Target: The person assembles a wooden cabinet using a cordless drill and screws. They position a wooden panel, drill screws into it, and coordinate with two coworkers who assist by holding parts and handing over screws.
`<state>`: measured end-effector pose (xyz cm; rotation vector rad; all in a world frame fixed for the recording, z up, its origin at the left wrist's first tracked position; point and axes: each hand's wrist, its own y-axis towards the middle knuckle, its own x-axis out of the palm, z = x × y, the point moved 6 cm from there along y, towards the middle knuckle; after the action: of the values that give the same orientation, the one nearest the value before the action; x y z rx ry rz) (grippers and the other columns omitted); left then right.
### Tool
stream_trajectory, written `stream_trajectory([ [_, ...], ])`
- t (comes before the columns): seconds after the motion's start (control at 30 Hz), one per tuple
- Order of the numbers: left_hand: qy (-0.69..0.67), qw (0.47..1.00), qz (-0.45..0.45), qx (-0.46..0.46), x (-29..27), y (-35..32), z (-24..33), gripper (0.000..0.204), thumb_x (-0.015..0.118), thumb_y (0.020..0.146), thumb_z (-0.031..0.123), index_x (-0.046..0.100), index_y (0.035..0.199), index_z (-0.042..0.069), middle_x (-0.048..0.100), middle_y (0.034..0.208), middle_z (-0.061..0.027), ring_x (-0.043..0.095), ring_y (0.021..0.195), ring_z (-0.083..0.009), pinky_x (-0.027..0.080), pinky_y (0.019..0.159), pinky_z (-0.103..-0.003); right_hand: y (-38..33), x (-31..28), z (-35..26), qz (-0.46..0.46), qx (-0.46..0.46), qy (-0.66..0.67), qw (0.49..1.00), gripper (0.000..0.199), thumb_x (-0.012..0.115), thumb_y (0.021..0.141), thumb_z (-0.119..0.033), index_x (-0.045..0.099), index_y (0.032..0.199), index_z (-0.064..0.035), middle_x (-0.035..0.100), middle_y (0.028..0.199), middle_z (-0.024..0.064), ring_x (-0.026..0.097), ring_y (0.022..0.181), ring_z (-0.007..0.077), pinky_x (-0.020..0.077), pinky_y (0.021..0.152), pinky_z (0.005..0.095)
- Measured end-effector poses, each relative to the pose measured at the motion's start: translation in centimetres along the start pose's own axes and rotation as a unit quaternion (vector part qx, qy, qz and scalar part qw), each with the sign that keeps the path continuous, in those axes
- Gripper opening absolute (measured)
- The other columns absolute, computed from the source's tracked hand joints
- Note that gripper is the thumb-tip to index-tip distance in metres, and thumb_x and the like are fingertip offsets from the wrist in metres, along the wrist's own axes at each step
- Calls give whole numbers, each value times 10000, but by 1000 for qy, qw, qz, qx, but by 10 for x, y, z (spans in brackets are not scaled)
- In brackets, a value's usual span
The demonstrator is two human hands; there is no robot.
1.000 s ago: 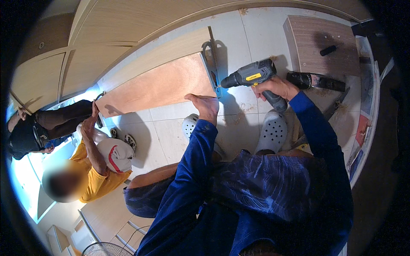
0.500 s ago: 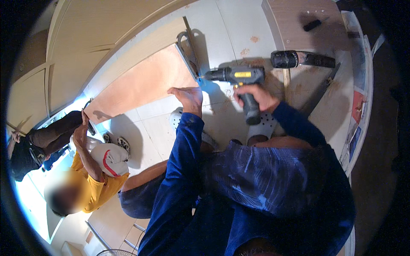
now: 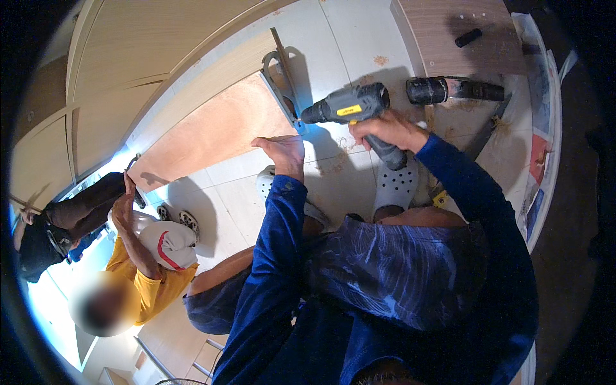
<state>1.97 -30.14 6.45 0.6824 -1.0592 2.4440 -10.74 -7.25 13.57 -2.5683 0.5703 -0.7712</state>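
My right hand (image 3: 396,131) is wrapped around the grip of a black and grey cordless drill (image 3: 362,102). The drill points left and tilts, its front end close to the end of a pale wooden board (image 3: 218,131). A dark metal bracket with a curved arm (image 3: 277,80) sits along that end of the board. My left hand (image 3: 283,154) holds the board's near corner, thumb along the edge; the other fingers are partly hidden. Blue light falls on the corner between the left hand and the drill.
A person in a yellow shirt (image 3: 151,295) holds the board's far left end; another in dark clothes (image 3: 45,240) stands behind. On the right lie a black power tool (image 3: 452,90), a hand saw (image 3: 491,131) and a screwdriver (image 3: 468,38) on a wooden panel. Sawdust spots the tiled floor (image 3: 240,199).
The drill has tilted, its body rising at the back and its front end shifting slightly left and down. My right hand has turned with it. My left hand stays at the board's corner.
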Motion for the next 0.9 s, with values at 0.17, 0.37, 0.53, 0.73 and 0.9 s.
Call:
stream_trajectory([
  [0.17, -23, 997, -71, -17, 11, -4, -1, 889, 416, 922, 803, 464, 1503, 132, 562, 1496, -52, 539, 1354, -279, 419, 1152, -462, 10, -20, 21, -8, 96, 142, 985, 169, 676, 842, -198, 655, 899, -41, 661, 747, 70, 616, 584, 140, 509, 570, 301],
  [0.37, -44, 996, 74, 2, -12, 4, 0, 821, 407, 953, 778, 548, 1434, 127, 637, 1413, -20, 602, 1292, -225, 488, 1093, -411, 4, 1, 68, -28, 141, 392, 909, 202, 680, 873, -225, 604, 963, -60, 632, 830, 64, 575, 615, 133, 517, 640, 305],
  [0.53, -34, 994, 99, -13, -17, 4, 0, 787, 414, 945, 793, 610, 1341, 142, 693, 1306, 10, 659, 1162, -175, 541, 998, -352, -5, 28, 89, -25, 141, 505, 851, 190, 646, 907, -240, 604, 965, -65, 599, 873, 40, 566, 641, 127, 514, 680, 329],
  [0.73, -35, 992, 119, -28, -22, 3, -1, 773, 424, 929, 816, 634, 1256, 148, 706, 1182, 37, 650, 1034, -126, 546, 933, -295, -17, 63, 88, 8, 81, 543, 836, 170, 617, 926, -217, 599, 980, -57, 598, 872, 66, 587, 661, 150, 526, 724, 372],
  [0.9, -19, 989, 142, -46, -28, 6, -4, 842, 408, 915, 840, 555, 1350, 133, 627, 1313, 17, 580, 1157, -119, 489, 1016, -293, -22, 67, 69, 60, 62, 441, 894, 202, 633, 937, -217, 614, 1007, -28, 630, 854, 83, 619, 675, 170, 519, 692, 348],
])
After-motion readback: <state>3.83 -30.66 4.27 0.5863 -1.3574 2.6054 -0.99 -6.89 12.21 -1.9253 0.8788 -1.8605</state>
